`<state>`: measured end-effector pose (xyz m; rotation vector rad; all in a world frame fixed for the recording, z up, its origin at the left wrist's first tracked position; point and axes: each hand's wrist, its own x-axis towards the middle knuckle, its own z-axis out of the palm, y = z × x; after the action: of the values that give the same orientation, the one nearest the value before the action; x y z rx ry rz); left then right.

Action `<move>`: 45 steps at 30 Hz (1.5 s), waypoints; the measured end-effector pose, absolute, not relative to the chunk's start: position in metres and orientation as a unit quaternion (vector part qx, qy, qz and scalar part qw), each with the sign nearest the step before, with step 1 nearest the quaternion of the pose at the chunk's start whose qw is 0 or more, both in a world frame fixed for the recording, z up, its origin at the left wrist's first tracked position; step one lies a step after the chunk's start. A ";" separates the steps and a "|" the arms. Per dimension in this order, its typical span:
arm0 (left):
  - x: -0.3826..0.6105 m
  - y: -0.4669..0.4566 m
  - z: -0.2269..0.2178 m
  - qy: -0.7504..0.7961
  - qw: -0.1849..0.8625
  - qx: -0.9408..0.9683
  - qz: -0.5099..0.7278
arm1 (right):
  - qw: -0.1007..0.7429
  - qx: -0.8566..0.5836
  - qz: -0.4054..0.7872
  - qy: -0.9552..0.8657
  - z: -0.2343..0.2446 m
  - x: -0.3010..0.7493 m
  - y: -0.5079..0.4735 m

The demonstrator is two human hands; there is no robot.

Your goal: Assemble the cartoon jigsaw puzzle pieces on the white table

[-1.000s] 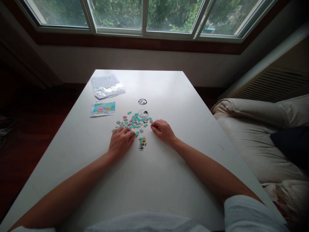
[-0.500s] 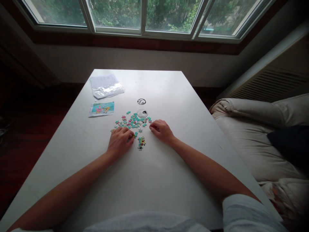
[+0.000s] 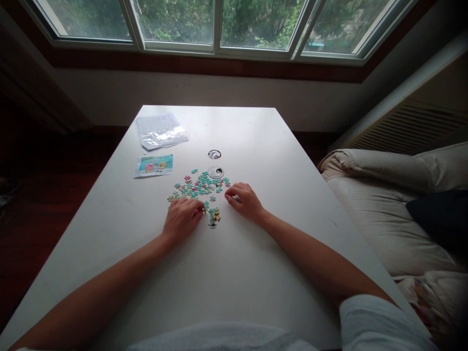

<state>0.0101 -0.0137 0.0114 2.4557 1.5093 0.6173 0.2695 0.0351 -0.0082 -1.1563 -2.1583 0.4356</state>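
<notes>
I can't tell whether the curled left hand (image 3: 182, 215) or right hand (image 3: 245, 199) grips a piece, but the joined jigsaw section (image 3: 214, 217) lies between them, near the loose jigsaw pieces (image 3: 203, 185), and seems best steadied lightly while tabs are pressed straight down.

On the table (image 3: 234, 292), joined puzzle pieces (image 3: 214, 217) lie just right of the fingers of the left hand (image 3: 182, 214), and left of and nearer the body than those of the right hand (image 3: 244, 199). Loose puzzle pieces (image 3: 203, 187) spread beyond the left fingers and across toward the right ones, with a round fitting (image 3: 212, 173) just behind them. Farther left and beyond the left fingers lies a picture card (image 3: 154, 165), a plastic sleeve (image 3: 161, 131) behind it, while a sofa (image 3: 365, 214) stands well right of the right fingers.
</notes>
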 end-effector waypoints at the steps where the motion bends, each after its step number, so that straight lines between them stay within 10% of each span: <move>1: 0.011 -0.013 0.011 0.509 0.112 0.825 0.218 | 0.321 -0.432 0.169 -0.826 -0.007 0.267 0.033; 15: 0.024 -0.021 0.012 0.509 0.226 0.783 0.277 | 0.307 -0.324 0.336 -0.829 0.006 0.246 0.008; 45: 0.019 -0.029 0.013 0.325 0.118 0.923 0.169 | 0.271 -0.388 0.228 -0.851 -0.005 0.250 0.017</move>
<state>0.0193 -0.0287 0.0127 2.6997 0.9494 0.4949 0.2500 0.0168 -0.0051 -1.0440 -2.2914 0.6148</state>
